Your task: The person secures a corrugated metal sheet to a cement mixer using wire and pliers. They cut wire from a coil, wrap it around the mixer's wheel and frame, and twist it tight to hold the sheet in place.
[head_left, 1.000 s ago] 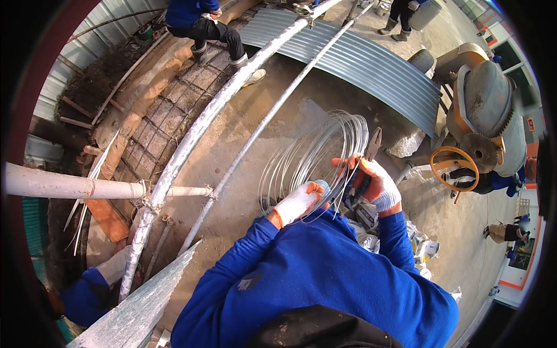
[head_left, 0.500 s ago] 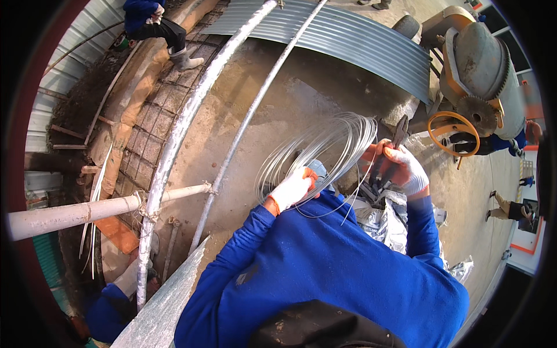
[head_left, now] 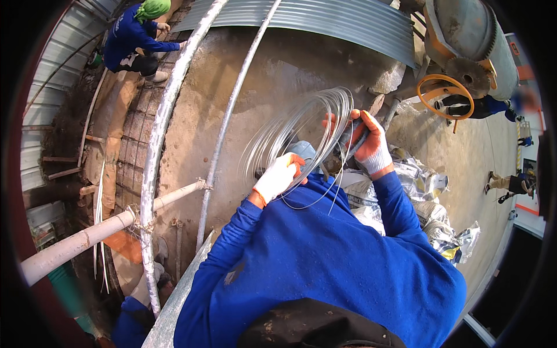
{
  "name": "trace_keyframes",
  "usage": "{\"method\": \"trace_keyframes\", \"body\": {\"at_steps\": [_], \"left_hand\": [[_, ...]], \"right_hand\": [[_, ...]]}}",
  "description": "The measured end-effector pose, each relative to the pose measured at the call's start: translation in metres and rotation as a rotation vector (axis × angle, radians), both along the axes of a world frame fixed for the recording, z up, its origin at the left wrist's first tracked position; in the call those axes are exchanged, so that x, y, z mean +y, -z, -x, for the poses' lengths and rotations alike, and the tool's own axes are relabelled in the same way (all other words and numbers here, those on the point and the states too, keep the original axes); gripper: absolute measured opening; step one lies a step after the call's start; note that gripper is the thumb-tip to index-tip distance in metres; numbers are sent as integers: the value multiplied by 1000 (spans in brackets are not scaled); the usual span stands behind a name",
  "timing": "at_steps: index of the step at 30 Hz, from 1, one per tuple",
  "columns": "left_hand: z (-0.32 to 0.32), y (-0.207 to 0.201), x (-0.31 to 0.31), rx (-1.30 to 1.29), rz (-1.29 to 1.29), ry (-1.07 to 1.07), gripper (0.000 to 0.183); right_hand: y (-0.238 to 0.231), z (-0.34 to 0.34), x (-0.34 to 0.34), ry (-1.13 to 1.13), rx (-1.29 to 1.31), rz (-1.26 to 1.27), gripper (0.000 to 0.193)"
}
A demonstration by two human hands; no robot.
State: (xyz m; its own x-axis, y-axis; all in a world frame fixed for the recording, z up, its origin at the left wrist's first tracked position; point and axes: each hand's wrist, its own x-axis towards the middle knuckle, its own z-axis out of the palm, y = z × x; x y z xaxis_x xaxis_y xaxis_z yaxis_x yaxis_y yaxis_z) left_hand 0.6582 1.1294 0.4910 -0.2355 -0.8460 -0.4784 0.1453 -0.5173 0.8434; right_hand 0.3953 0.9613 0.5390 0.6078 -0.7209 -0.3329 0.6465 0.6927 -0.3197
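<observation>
A loose coil of thin silvery wire [head_left: 336, 107] hangs in front of my chest. My left hand [head_left: 280, 176], in a white glove with orange-coated fingers, is closed round the coil's lower left side. Dark pliers [head_left: 355, 139] sit in my right hand [head_left: 373, 145], gloved the same way and closed round them beside the coil's right side. The fingers partly cover the pliers, and their jaws are hard to make out. A loose wire end curves down below the coil, across my blue sleeve and chest.
Scaffold pipes [head_left: 165, 124] cross on my left. A crouching co-worker [head_left: 130, 37] is beside a rebar grid [head_left: 130, 153]; another is low at left. Corrugated metal sheet [head_left: 325, 26] lies ahead, a concrete mixer [head_left: 464, 35] at far right, crumpled bags [head_left: 420, 182] near my right arm.
My view has shifted. My right hand has turned, so the pliers' jaws no longer point up clearly above it. The crouching co-worker shows more fully, with an arm stretched toward the pipe.
</observation>
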Motion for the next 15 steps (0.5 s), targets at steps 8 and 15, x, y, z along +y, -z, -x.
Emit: {"method": "trace_keyframes", "body": {"at_steps": [8,15], "left_hand": [[-34,43,14,586,-332,-599,20],[-90,96,3,487,-190,-1110,14]], "right_hand": [[-15,-49,0,-24,-206,-17,25],[-53,-74,-2,-172,-240,180,24]]}}
